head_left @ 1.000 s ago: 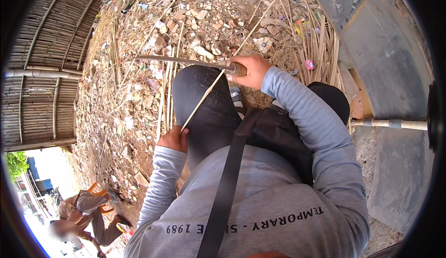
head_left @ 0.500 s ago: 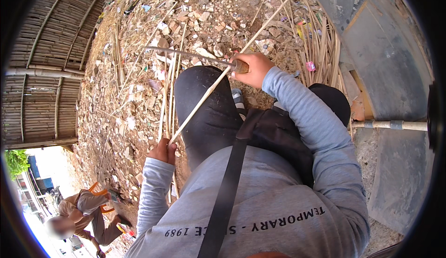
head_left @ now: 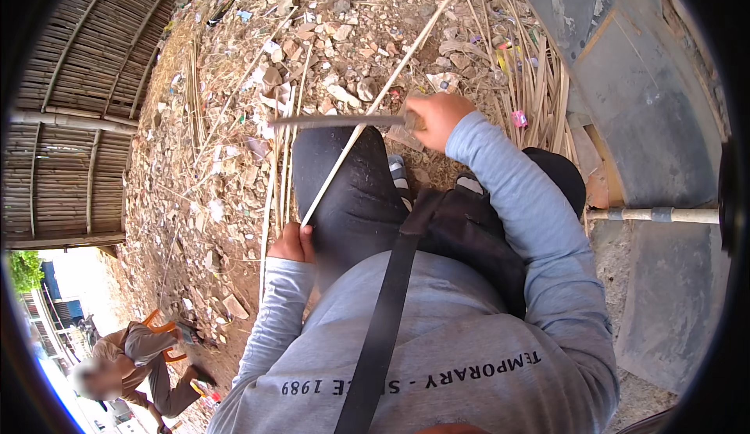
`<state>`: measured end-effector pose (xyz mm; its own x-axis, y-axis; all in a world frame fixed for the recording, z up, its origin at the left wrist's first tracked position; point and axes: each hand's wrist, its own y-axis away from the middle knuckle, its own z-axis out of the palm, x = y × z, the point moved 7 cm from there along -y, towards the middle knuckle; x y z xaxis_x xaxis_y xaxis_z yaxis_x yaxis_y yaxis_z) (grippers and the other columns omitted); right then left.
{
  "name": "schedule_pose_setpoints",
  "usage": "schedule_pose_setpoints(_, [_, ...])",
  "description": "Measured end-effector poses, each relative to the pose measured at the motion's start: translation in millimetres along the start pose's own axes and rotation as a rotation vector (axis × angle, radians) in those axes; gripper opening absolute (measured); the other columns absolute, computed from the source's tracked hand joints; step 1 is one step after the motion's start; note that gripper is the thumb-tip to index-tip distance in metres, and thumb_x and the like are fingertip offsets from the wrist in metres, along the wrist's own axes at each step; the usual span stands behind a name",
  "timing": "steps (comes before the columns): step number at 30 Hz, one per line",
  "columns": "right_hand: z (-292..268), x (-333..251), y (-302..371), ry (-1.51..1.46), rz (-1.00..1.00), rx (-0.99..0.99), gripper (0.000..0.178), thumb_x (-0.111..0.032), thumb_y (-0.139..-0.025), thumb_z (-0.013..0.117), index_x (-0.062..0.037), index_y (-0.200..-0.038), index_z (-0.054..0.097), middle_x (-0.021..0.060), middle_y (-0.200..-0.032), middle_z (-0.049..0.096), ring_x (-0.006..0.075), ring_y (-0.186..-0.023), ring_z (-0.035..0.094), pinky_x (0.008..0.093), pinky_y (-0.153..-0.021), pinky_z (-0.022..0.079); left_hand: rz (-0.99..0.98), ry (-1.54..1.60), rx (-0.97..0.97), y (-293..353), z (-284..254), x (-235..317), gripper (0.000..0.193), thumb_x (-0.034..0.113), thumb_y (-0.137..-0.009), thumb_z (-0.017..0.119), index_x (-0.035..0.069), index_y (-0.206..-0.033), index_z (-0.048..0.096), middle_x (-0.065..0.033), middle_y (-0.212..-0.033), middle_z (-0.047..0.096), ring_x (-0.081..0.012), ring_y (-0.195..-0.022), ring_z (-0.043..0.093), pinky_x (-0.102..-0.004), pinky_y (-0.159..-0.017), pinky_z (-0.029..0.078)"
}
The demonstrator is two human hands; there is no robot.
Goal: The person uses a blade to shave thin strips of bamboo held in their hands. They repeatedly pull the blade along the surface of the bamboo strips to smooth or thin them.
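Observation:
My left hand (head_left: 291, 244) is closed round the lower end of a long pale bamboo strip (head_left: 337, 163), beside my left thigh. The strip slants up and to the right over my knee to the far ground. In my right hand (head_left: 443, 119) is the wooden handle of a knife (head_left: 332, 121); its long dark blade points left. The blade crosses the strip just beyond my left knee and looks slightly blurred. Whether its edge touches the strip I cannot tell.
Stony ground (head_left: 328, 51) with rubble and litter spreads ahead. Several split strips (head_left: 539, 90) lie at the right, beside grey sheets (head_left: 633, 67). A bamboo-slat wall (head_left: 66, 176) stands at the left. Another person (head_left: 148, 364) sits on an orange chair at the lower left.
The knife has shifted along the strip and turned more level, its handle slightly lower and to the right. My left hand, with the strip, has moved right and slightly up.

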<state>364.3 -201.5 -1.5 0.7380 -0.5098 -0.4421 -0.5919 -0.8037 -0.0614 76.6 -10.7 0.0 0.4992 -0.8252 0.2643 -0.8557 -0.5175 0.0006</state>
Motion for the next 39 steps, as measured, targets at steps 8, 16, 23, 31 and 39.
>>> schedule_pose_setpoints(8, [4.6, -5.2, -2.9, 0.034, 0.065, -0.102, 0.034, -0.025, -0.074, 0.068, -0.0106, -0.105, 0.063, 0.0174, -0.082, 0.067, 0.0371, -0.08, 0.065, 0.0446, -0.072, 0.052, 0.043, -0.025, -0.007, -2.7, 2.9, -9.7, 0.034, 0.036, -0.098, 0.047, 0.006, -0.081, 0.051, -0.0223, -0.061, 0.058, -0.0439, -0.057, 0.058, -0.0516, -0.049, 0.043])
schedule_pose_setpoints(16, [8.7, 13.4, -5.4, -0.123, 0.15, 0.029, 0.036, -0.024, -0.075, 0.068, -0.0072, -0.107, 0.064, 0.0185, -0.083, 0.067, 0.0353, -0.081, 0.066, 0.0431, -0.075, 0.053, 0.061, -0.039, -0.059, -9.4, 6.6, -17.6, 0.036, 0.035, -0.098, 0.046, 0.005, -0.079, 0.051, -0.0219, -0.057, 0.055, -0.044, -0.055, 0.056, -0.0511, -0.049, 0.043])
schedule_pose_setpoints(23, [2.3, 7.9, -8.0, -0.043, 0.162, 0.022, 0.034, -0.023, -0.073, 0.067, -0.0127, -0.105, 0.064, 0.0178, -0.085, 0.067, 0.0375, -0.081, 0.065, 0.0463, -0.075, 0.052, 0.058, -0.009, -0.024, -16.8, 3.8, -11.6, 0.035, 0.034, -0.098, 0.047, 0.006, -0.078, 0.051, -0.0222, -0.058, 0.056, -0.0436, -0.056, 0.057, -0.0508, -0.051, 0.043])
schedule_pose_setpoints(31, [10.3, 33.8, -8.9, 0.0, 0.286, -0.061, 0.037, -0.024, -0.075, 0.067, -0.0122, -0.11, 0.062, 0.0172, -0.091, 0.067, 0.0378, -0.086, 0.064, 0.046, -0.079, 0.052, 0.022, -0.059, -0.048, -9.6, -1.1, -5.2, 0.033, 0.034, -0.098, 0.047, 0.006, -0.081, 0.051, -0.0231, -0.059, 0.056, -0.0444, -0.058, 0.058, -0.0513, -0.051, 0.044])
schedule_pose_setpoints(39, [15.1, 33.3, -0.6, -0.042, 0.176, 0.014, 0.039, -0.023, -0.075, 0.067, -0.0113, -0.112, 0.063, 0.0175, -0.092, 0.068, 0.037, -0.085, 0.065, 0.0445, -0.08, 0.053, 0.051, -0.012, -0.097, -13.3, 5.1, -15.9, 0.035, 0.036, -0.098, 0.047, 0.005, -0.082, 0.051, -0.0246, -0.059, 0.056, -0.0467, -0.058, 0.057, -0.0528, -0.052, 0.043])
